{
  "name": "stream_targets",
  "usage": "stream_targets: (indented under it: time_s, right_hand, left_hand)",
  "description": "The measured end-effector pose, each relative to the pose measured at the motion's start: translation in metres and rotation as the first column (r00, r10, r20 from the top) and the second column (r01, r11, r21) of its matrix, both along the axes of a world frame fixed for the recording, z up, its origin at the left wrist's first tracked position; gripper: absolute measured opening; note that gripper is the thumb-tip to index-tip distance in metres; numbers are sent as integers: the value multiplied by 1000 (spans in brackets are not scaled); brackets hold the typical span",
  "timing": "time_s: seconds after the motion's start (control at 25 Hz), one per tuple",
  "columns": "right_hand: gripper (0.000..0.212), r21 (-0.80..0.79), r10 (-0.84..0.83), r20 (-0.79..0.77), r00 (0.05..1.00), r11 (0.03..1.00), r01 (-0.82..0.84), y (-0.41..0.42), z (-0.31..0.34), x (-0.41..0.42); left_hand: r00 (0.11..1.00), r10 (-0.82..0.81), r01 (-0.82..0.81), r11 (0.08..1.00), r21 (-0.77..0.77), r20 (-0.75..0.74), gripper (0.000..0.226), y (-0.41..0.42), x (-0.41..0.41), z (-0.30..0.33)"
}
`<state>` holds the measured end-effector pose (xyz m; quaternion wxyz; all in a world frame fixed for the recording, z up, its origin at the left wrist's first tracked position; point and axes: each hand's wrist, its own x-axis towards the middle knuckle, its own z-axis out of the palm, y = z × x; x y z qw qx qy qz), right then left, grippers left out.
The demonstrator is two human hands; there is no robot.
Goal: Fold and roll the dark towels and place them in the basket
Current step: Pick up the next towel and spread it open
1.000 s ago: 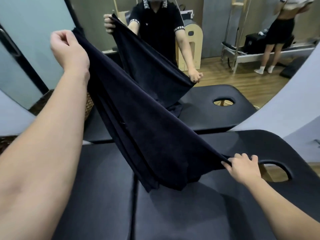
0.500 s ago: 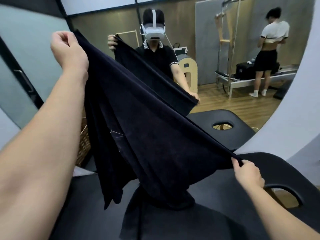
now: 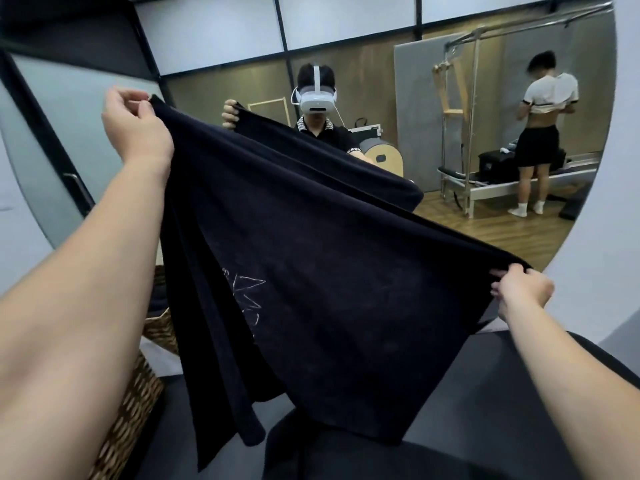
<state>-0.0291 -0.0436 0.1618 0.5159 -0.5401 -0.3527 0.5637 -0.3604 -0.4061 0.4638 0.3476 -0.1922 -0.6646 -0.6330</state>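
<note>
Since half a second ago the right hand (image 3: pixel 524 289) has lifted, so the one dark towel (image 3: pixel 311 271) hangs higher and flatter, with a white stitched mark showing. Left hand (image 3: pixel 133 128) at 11 o'clock pinches one top corner, fingers (image 3: pixel 138 109) curled tight; right hand at 3 o'clock pinches the other. One wicker basket (image 3: pixel 138 393) sits at 8 o'clock beside the black massage table (image 3: pixel 485 410).
</note>
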Motion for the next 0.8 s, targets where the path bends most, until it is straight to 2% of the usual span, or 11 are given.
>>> stream_targets:
  time_s: [0.28,0.36,0.6,0.8]
  right_hand:
    - [21,190,-42,-91,995,980,59,-8,59,-14]
    - [20,201,-41,-125,991,977,66,-18,64,-19]
    - [38,244,-99,-85,991,963,117,-27,55,-25]
    - [39,254,-97,-64,993,961,110,-27,51,-20]
  left_hand:
    - [960,227,-239,969,56,162,10,-27,-12,-36]
    - [945,262,-276,960,46,196,9,-28,-10,-40]
    - [931,279,-307,948,90,235,11,-27,-4,-37]
    - [931,245,-303,932,197,270,13,-31,-5,-31]
